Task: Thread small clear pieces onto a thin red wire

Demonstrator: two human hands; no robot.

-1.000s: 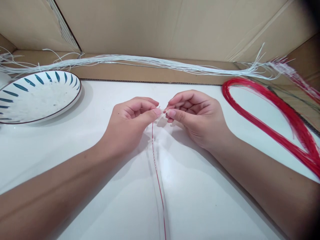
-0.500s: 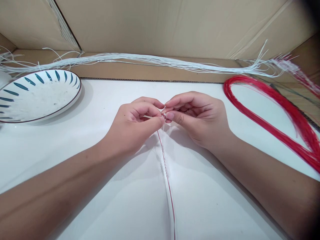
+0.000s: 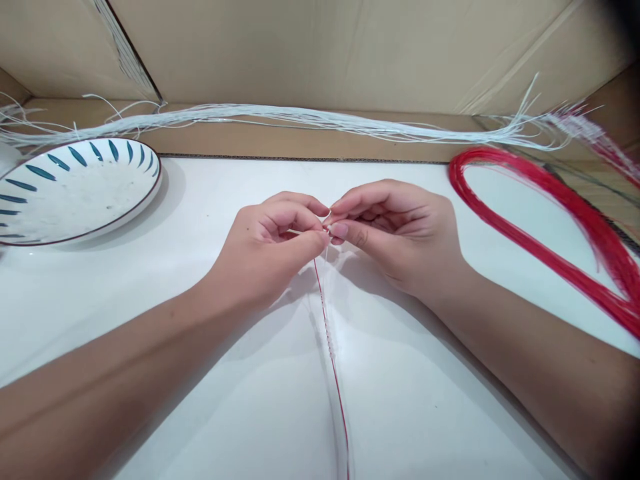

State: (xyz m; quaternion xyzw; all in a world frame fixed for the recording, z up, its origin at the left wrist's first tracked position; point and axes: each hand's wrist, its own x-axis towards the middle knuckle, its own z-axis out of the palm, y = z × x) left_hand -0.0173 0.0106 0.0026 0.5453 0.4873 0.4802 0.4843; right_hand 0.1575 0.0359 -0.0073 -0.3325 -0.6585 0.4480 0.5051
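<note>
My left hand [image 3: 280, 243] and my right hand [image 3: 395, 230] meet fingertip to fingertip over the middle of the white surface. Each is closed in a pinch on thin white thread, close to a small pale bit at the fingertips that is too small to make out. From beneath my left fingers a red cord [image 3: 341, 400] runs down toward the near edge, with thin white thread beside it. Part of the cord has a white, beaded-looking wrapping [image 3: 328, 333].
A white plate [image 3: 95, 190] with dark green strokes lies at the left. Long white strands [image 3: 300, 119] stretch along the cardboard [image 3: 300, 143] at the back. A looped bundle of red cord [image 3: 530, 250] lies at the right.
Both hands keep almost the same pose and place. The hanging red cord has shifted slightly to the left, and the view has moved a little.
</note>
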